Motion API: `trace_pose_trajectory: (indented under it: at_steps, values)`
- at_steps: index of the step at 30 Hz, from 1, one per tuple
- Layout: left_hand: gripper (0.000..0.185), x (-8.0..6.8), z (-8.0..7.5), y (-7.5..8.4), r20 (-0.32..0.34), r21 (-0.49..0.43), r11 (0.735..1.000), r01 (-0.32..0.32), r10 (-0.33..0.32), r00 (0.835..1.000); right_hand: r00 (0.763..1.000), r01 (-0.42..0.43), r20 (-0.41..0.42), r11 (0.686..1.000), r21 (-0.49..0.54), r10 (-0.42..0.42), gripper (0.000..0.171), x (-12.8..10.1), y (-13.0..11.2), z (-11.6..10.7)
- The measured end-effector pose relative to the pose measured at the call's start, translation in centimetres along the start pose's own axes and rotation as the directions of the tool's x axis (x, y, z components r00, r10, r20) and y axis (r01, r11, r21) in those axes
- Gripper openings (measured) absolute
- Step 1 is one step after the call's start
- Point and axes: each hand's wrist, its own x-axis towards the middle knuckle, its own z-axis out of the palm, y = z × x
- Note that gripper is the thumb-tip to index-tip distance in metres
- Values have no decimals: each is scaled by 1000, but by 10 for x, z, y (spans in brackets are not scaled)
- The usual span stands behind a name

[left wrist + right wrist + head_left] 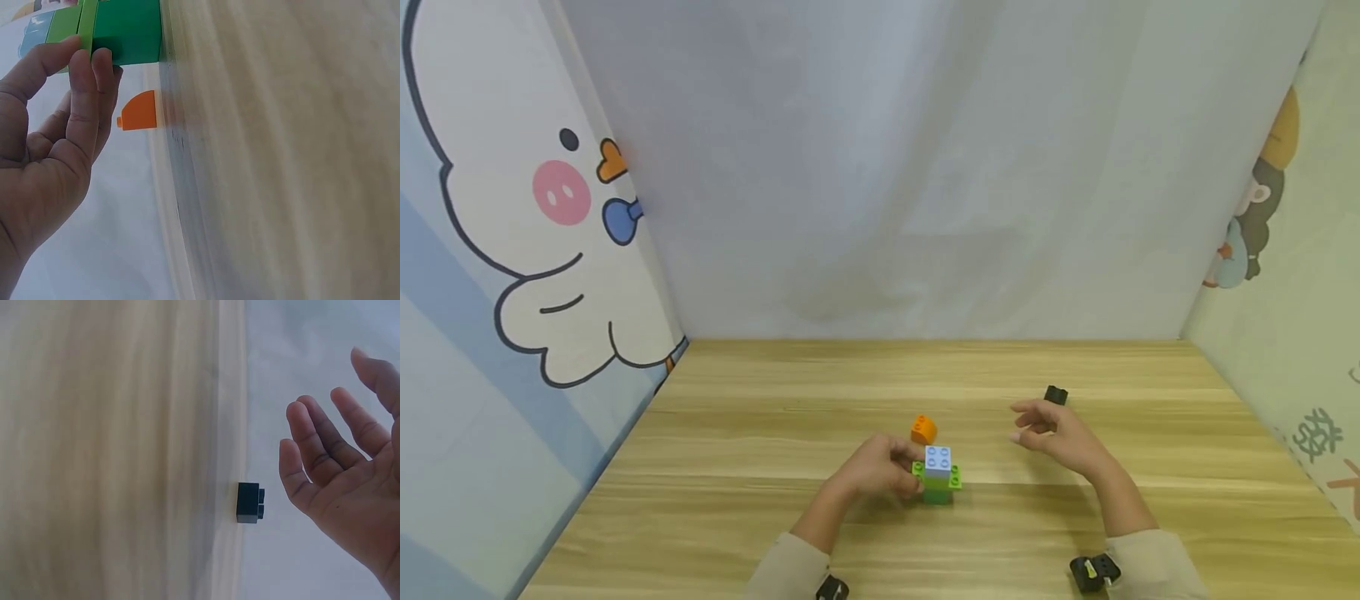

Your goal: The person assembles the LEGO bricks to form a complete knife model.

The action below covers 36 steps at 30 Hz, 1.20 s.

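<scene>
Left hand (876,468) pinches block stack (937,479) from nine o'clock, presumably steadying it upright. Right hand (1058,437) empty, fingers loose. Orange block (923,430) at stack's eleven; black block (1056,395), two.

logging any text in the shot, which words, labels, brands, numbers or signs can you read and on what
"發" (probably, slightly blurred): dark character on the right wall.
Red strokes and grey mark on that wall: cut off, unreadable.
Wrist cameras: marks too small to read.
Stacked blocks, orange block, black block: no readable text.
</scene>
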Motion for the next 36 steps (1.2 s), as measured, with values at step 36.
trace_pose_trajectory:
  at_steps: [36]
  values:
    - [32, -5, 2, 2, 34, -43, 999, -8, 10, 999, 990, -133, -47, 991, -6, 133, 59, 1, 32, -60]
